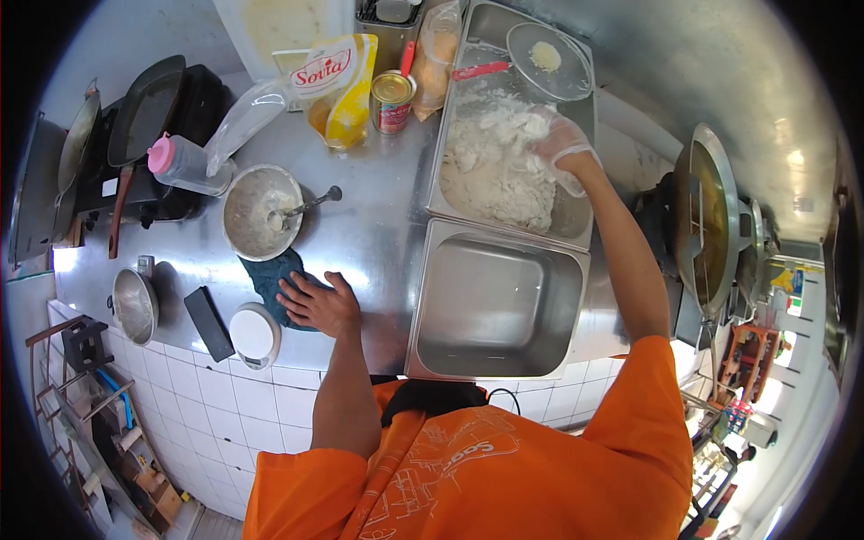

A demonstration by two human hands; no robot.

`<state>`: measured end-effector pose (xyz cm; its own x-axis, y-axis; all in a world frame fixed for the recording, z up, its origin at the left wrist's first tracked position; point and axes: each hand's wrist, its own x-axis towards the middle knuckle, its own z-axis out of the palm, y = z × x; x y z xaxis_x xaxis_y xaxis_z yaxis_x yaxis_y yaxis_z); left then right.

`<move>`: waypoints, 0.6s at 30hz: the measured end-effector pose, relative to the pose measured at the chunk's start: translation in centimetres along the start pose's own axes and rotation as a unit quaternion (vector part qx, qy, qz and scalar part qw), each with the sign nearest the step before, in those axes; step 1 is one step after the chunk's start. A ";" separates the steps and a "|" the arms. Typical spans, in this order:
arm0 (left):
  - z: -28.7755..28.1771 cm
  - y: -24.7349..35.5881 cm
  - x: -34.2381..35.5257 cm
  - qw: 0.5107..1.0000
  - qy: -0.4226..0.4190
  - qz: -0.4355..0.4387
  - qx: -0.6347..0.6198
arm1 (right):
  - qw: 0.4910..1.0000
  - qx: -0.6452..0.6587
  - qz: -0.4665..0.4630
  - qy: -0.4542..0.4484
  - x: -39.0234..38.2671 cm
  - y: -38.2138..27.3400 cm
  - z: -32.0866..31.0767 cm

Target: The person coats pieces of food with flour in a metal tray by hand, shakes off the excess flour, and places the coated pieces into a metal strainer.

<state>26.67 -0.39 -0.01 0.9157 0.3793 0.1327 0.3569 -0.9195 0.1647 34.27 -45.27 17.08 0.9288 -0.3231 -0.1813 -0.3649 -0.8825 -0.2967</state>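
Observation:
My left hand (321, 304) lies flat on a dark folded cloth (268, 281) at the counter's near side, fingers spread. My right hand (562, 151), in a clear plastic glove, reaches into a deep steel pan (580, 220) of white flour (499, 171). Its fingertips blend with the lumpy, floury heap, so their grip cannot be made out. A round strainer (576, 67) with a red handle rests across the pan's far end, a small pale heap on its mesh. Beyond the cloth sits a metal bowl (243, 202) with a pale batter-like coating and a spoon (310, 202) in it.
An empty steel pan (504, 301) adjoins the flour pan. A white round scale (255, 333), a black slab (209, 324) and a small bowl (135, 306) line the near left edge. Behind stand a pink-capped bottle (184, 165), yellow pouch (346, 99) and can (391, 103). A large wok (711, 220) stands right.

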 end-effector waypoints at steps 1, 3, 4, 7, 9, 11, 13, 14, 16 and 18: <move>0.1 -0.1 0.1 1.000 -0.012 -0.003 0.010 | 1.000 0.030 0.005 0.001 0.3 0.2 -0.5; 0.2 0.0 -0.2 1.000 -0.022 -0.006 0.017 | 1.000 -0.003 -0.008 -0.009 0.5 0.6 -1.0; 0.4 -0.2 -0.2 1.000 -0.021 -0.002 0.014 | 0.999 -0.034 -0.018 -0.021 0.5 0.8 -0.7; 0.5 0.0 -0.1 1.000 -0.018 -0.001 0.022 | 0.997 0.042 0.016 0.070 0.3 3.0 1.0; 0.5 -0.2 -0.2 1.000 -0.020 -0.003 0.022 | 0.999 0.033 0.015 0.026 0.0 2.7 0.7; 0.4 0.0 -0.2 1.000 -0.017 -0.012 0.021 | 1.000 0.023 0.006 -0.017 -0.1 1.8 -0.5; 0.2 0.2 -0.2 0.999 -0.025 -0.009 0.022 | 0.978 0.202 0.059 -0.002 -0.8 1.5 -1.8; 0.3 0.1 -0.2 0.999 -0.024 -0.009 0.021 | 0.978 0.202 0.058 -0.002 -0.8 1.1 -2.8; 0.5 0.1 -0.2 0.999 -0.022 -0.007 0.032 | 0.960 0.229 0.131 0.095 -0.6 0.9 -4.6; 0.2 0.2 -0.2 0.999 -0.024 -0.008 0.027 | 0.900 0.404 0.149 0.068 0.1 -0.3 -7.9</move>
<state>26.64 -0.70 -0.21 0.9175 0.3890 0.0829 0.3790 -0.9183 0.1140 34.98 -47.67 24.53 0.7614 -0.5915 -0.2653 -0.4753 -0.2310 -0.8490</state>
